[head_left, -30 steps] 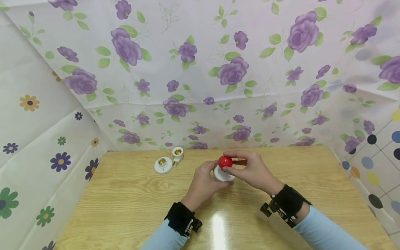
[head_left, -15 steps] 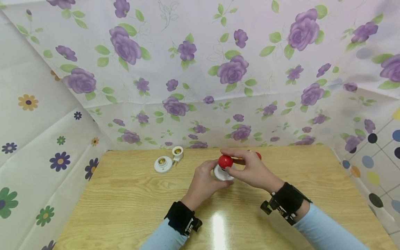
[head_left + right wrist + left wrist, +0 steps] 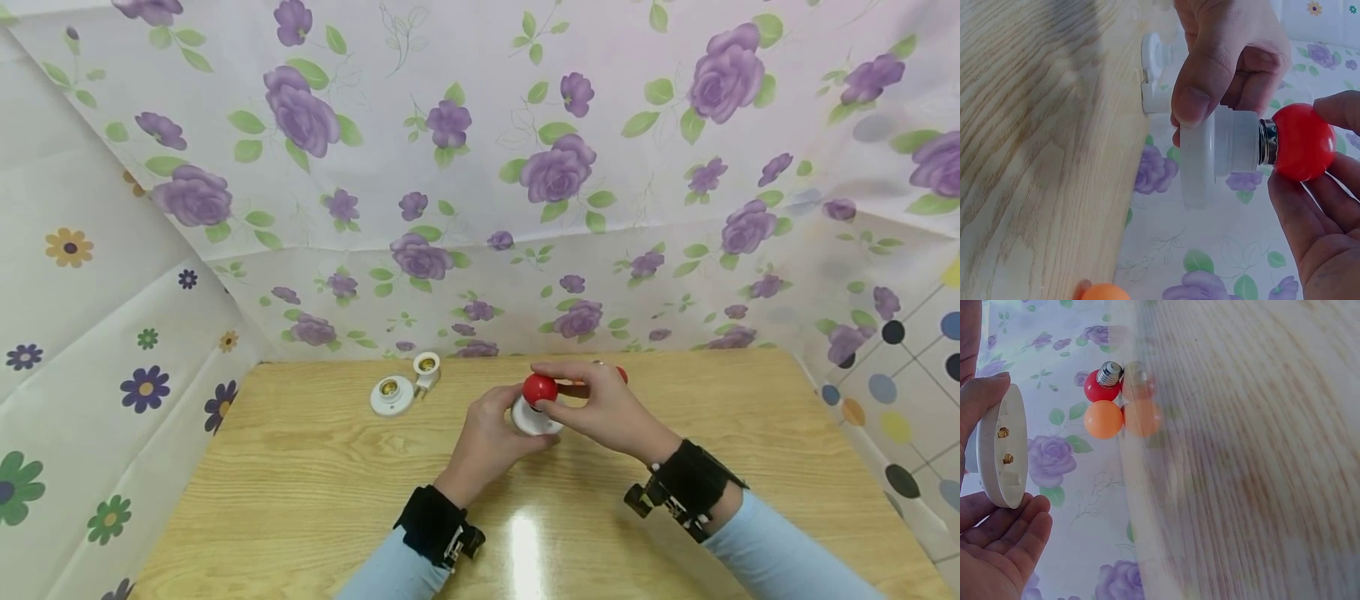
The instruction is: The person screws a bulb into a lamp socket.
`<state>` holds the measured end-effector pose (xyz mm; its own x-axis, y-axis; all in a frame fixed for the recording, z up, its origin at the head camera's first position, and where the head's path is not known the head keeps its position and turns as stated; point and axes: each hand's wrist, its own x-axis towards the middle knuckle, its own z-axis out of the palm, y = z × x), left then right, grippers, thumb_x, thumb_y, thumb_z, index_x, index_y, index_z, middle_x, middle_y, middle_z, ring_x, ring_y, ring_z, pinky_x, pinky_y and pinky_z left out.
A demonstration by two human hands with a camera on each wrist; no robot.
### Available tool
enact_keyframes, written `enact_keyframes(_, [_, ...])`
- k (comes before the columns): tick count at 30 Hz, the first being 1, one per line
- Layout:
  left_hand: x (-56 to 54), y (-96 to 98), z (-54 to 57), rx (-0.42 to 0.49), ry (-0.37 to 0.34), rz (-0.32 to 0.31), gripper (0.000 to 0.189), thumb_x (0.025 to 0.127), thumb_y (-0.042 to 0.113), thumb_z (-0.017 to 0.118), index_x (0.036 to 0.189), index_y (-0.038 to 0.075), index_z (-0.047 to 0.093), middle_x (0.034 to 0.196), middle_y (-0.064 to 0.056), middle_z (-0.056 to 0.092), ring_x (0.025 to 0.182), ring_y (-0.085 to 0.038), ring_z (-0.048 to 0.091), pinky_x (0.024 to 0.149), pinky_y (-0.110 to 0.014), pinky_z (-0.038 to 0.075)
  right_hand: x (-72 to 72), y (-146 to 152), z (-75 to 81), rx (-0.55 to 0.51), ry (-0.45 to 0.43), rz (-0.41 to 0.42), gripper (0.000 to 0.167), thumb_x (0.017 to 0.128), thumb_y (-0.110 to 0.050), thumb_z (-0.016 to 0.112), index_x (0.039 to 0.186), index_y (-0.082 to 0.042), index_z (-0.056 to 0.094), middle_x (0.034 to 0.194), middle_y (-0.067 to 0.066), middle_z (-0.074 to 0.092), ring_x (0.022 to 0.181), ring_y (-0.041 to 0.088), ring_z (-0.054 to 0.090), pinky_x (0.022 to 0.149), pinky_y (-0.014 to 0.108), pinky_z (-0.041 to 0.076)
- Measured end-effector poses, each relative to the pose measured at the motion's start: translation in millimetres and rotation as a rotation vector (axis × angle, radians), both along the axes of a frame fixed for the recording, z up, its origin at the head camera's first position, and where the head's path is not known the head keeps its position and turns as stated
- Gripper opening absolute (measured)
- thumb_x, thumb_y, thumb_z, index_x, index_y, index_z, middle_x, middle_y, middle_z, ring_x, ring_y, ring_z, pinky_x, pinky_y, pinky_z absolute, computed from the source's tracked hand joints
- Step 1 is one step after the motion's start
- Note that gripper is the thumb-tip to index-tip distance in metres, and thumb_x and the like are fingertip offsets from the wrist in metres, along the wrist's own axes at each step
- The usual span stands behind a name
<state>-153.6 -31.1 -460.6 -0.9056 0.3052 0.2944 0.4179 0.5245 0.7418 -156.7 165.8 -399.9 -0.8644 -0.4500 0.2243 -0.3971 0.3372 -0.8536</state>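
My left hand (image 3: 491, 429) grips a round white lamp holder (image 3: 1200, 162) by the rim of its base, thumb on one side and fingers on the other. The left wrist view shows the underside of this holder, with two brass screws. A red light bulb (image 3: 1302, 142) sits at the socket's mouth, part of its metal screw base showing outside. The thumb and fingers of my right hand (image 3: 603, 408) pinch the bulb's red globe. Holder and bulb are both raised off the table.
On the wooden table (image 3: 315, 492), a second round lamp holder (image 3: 392, 397) and a white plug-in lamp socket (image 3: 426, 367) lie to the left, near the back edge. Behind my right hand are another red bulb (image 3: 1099, 389) and an orange bulb (image 3: 1104, 419). Flowered sheeting rises behind.
My right hand's fingers have shifted slightly around the red bulb, and the red bulb behind that hand now shows. The left hand and lamp holder have stayed almost still.
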Motion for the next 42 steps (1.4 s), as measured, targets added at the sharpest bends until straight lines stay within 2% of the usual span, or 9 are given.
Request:
enact_keyframes(8, [0.7,1.2,-1.6,-0.019,-0.009,0.013,0.065,0.067,0.053,0.077,0.126,0.037,0.054,0.118,0.014,0.059,0.108,-0.005,0.055,0.086,-0.029,0.051,0.5,-0.7,-4.5,-0.02,-0.011,-0.061,0.042,0.08,-0.032,0.073,0.121,-0.029,0.061,0.125,-0.005,0.06,0.11,0.009,0.061,0.086,0.025,0.053])
enact_keyframes(13, [0.8,1.1,-2.2,-0.014,-0.007,0.004,0.064,0.067,0.054,0.077,0.125,0.037,0.054,0.118,0.015,0.058,0.109,-0.005,0.054,0.087,-0.03,0.051,-0.5,0.1,-5.8,-0.018,0.0,-0.077,0.045,0.078,-0.036,0.074,0.121,-0.029,0.061,0.126,-0.007,0.059,0.109,0.011,0.061,0.085,0.026,0.053])
enact_keyframes(19, [0.8,0.9,-2.7,-0.007,0.008,-0.002,0.065,0.067,0.053,0.077,0.126,0.036,0.054,0.119,0.014,0.059,0.111,-0.006,0.055,0.089,-0.031,0.05,-2.0,2.3,-3.2,-0.013,0.006,-0.038,0.049,0.081,-0.038,0.071,0.127,-0.031,0.056,0.132,-0.007,0.054,0.117,0.015,0.057,0.091,0.033,0.051])
enact_keyframes(26, [0.9,1.3,-2.3,-0.013,0.019,-0.007,0.064,0.068,0.053,0.076,0.126,0.034,0.055,0.12,0.014,0.059,0.111,-0.005,0.054,0.091,-0.031,0.049,-1.3,2.8,-2.7,-0.006,0.002,0.023,0.048,0.084,-0.031,0.069,0.13,-0.028,0.054,0.137,-0.003,0.051,0.124,0.019,0.051,0.095,0.049,0.046])
enact_keyframes(33, [0.9,1.8,-3.5,-0.008,0.008,-0.008,0.063,0.069,0.053,0.076,0.125,0.035,0.054,0.119,0.015,0.059,0.111,-0.004,0.054,0.09,-0.031,0.05,-1.7,2.1,-4.2,0.012,0.007,0.033,0.045,0.086,-0.03,0.067,0.129,-0.029,0.054,0.132,-0.005,0.056,0.119,0.013,0.055,0.093,0.043,0.049])
enact_keyframes(42, [0.5,2.4,-4.2,-0.015,0.012,-0.006,0.064,0.069,0.055,0.074,0.126,0.035,0.054,0.119,0.015,0.058,0.11,-0.005,0.054,0.088,-0.031,0.05,-2.7,1.3,-6.4,0.008,-0.016,-0.011,0.042,0.084,-0.031,0.07,0.124,-0.032,0.058,0.126,-0.01,0.059,0.113,0.006,0.058,0.091,0.038,0.051])
